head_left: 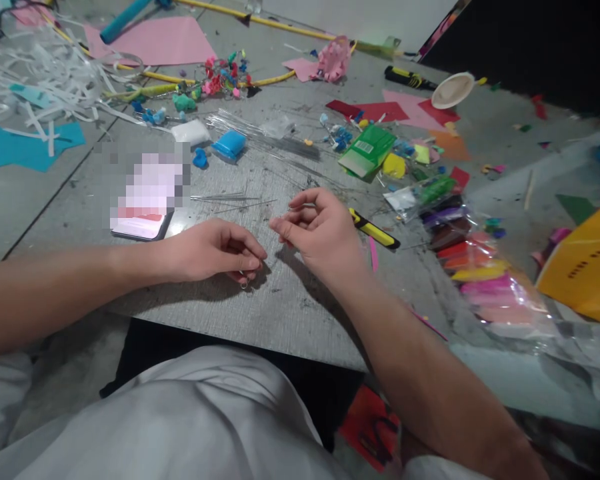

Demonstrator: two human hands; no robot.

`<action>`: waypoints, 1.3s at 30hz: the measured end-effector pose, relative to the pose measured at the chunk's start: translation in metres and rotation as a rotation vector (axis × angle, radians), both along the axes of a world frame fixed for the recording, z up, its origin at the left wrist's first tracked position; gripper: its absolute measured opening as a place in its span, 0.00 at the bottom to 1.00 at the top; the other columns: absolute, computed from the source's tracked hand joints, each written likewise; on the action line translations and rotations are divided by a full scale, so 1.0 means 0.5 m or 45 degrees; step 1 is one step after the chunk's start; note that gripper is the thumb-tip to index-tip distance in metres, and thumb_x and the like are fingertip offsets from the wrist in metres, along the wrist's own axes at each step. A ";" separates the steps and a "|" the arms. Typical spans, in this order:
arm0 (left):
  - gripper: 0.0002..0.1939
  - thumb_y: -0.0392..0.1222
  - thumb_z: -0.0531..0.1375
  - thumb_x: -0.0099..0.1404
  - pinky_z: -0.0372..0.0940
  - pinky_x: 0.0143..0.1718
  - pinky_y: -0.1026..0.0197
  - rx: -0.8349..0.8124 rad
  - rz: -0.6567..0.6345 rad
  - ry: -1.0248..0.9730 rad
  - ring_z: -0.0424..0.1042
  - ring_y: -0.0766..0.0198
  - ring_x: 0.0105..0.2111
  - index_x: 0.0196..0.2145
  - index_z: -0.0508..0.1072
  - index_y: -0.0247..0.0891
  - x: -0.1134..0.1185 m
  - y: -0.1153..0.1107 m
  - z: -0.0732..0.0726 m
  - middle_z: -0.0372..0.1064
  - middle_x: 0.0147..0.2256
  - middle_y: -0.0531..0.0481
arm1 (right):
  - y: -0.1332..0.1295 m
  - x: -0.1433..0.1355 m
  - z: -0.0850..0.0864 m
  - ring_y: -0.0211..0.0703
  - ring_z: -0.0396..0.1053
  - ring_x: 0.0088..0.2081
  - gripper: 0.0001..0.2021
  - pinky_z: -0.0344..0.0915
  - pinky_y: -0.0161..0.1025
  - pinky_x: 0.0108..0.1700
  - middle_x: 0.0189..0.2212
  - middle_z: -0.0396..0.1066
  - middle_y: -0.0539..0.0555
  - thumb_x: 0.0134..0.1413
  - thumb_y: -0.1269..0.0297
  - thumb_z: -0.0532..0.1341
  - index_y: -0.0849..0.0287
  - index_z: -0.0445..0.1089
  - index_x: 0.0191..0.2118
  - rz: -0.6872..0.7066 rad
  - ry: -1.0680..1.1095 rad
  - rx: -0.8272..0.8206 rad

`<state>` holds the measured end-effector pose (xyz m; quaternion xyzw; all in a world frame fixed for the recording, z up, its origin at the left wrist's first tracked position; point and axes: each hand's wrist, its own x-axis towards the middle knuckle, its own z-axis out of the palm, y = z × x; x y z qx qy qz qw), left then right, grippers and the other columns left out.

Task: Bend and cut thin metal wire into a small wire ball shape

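My left hand [225, 252] is over the grey table near its front edge, fingers curled and pinched together. A small wire loop [245, 284] shows below its fingertips. To its right, my right hand [313, 223] is raised with thumb and fingertips pressed together; whatever is between them is too small to make out. The two hands are apart. Thin metal wires [225, 197] lie just beyond them. A yellow and black cutter [377, 230] rests beside my right hand, and a phone [147, 193] lies beyond my left forearm.
Blue [229, 145] and white [191, 133] clay packs lie farther back. White paper strips [65, 80] are heaped at the left. A green packet [367, 152] and bagged coloured clay [485, 273] are at the right. A yellow hoop [275, 25] spans the back.
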<state>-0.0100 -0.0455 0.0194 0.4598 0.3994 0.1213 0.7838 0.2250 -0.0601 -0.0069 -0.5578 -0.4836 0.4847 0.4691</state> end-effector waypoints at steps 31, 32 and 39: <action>0.18 0.45 0.89 0.62 0.79 0.42 0.59 0.235 -0.151 -0.169 0.85 0.61 0.34 0.38 0.88 0.40 -0.009 0.008 -0.041 0.86 0.32 0.48 | 0.139 -0.019 0.028 0.54 0.74 0.55 0.15 0.63 0.51 0.59 0.49 0.88 0.61 0.82 0.78 0.63 0.61 0.89 0.48 0.845 -1.691 0.582; 0.18 0.45 0.89 0.63 0.79 0.42 0.60 0.232 -0.152 -0.174 0.85 0.61 0.34 0.38 0.87 0.40 -0.010 0.007 -0.042 0.86 0.32 0.48 | 0.133 -0.020 0.027 0.54 0.74 0.56 0.16 0.63 0.51 0.59 0.51 0.89 0.63 0.83 0.79 0.60 0.63 0.88 0.51 0.851 -1.733 0.604; 0.16 0.44 0.89 0.64 0.79 0.42 0.59 0.225 -0.140 -0.169 0.85 0.60 0.33 0.38 0.87 0.40 -0.010 0.001 -0.038 0.86 0.31 0.49 | 0.097 -0.036 0.043 0.60 0.75 0.60 0.22 0.64 0.51 0.59 0.59 0.88 0.71 0.85 0.80 0.52 0.65 0.86 0.60 0.836 -1.929 0.541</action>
